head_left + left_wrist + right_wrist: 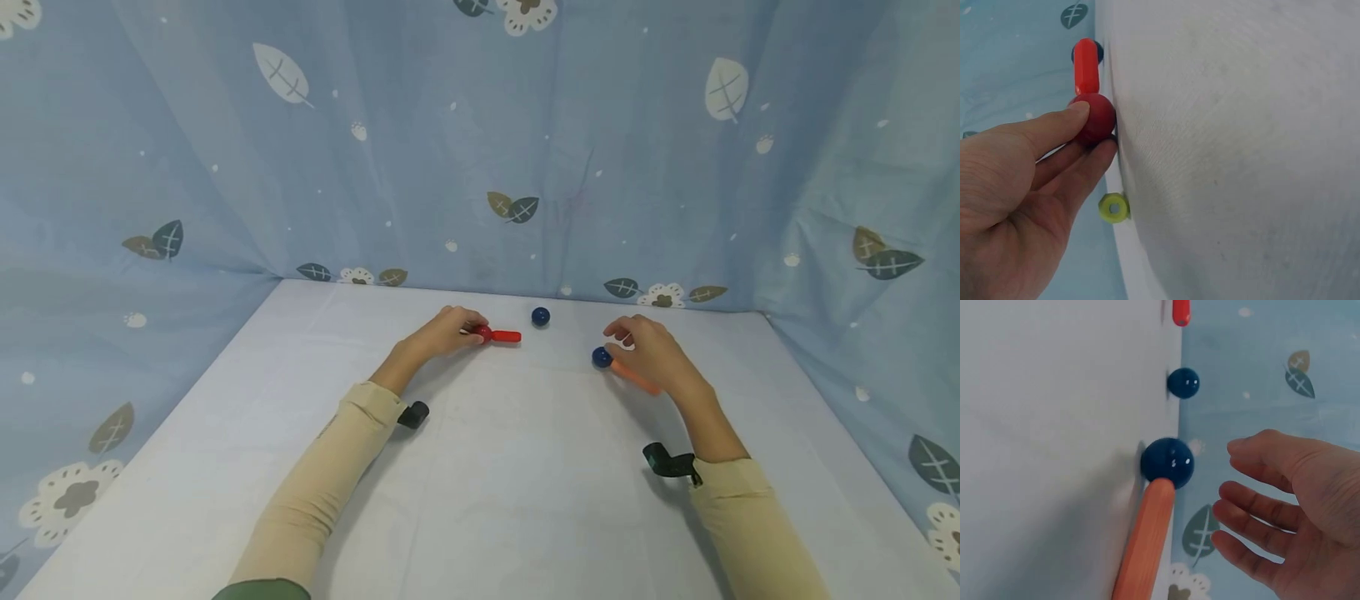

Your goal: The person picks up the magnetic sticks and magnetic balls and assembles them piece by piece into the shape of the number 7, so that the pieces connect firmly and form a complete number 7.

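Note:
My left hand [447, 330] pinches a red ball [1099, 119] between thumb and fingers. A short red stick [507, 337] extends from the ball, pointing right in the head view. On the right, my right hand [647, 351] hovers beside a dark blue ball [1168, 464] with an orange stick [1144, 544] against it. Its fingers are loosely bent, apart from both things in the right wrist view. Whether stick and ball are joined, I cannot tell in either pair. Another dark blue ball [541, 317] lies between the hands, farther back.
A yellow-green ring [1114, 207] with a hole sits near my left fingers in the left wrist view; the head view does not show it. A white cloth [510, 483] covers the table. Blue patterned curtains [450, 150] rise at its back and sides.

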### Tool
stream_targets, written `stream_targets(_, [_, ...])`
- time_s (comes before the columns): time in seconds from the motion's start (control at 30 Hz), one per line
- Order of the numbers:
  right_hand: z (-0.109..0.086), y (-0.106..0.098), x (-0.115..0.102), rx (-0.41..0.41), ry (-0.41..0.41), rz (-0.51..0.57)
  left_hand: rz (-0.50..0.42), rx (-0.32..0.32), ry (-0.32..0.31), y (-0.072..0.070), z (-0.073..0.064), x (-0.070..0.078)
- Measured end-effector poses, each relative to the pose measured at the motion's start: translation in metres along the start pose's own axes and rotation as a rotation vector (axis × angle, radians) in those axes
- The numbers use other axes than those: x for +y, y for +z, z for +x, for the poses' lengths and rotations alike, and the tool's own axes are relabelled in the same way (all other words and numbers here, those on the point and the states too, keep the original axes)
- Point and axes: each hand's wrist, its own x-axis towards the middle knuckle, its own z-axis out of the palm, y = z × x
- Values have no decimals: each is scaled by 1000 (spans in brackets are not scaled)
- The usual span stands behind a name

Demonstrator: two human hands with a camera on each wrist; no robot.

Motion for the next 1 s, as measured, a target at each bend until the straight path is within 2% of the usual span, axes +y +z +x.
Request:
stream_targets(0.3, [15,-4,-17,-27,16,4,5,-9,1,-3,1,4])
stream_targets(0.57, [22,0,-35,-49,-9,41,4,-13,-19,-5,0,6])
stream_targets(0.7, [24,6,-41,-70,12,65,1,-12,-21,-5,0,6])
stream_targets(1.0, [35,27,-46,-61,-28,80,-5,-11,-10,-2,-2,5])
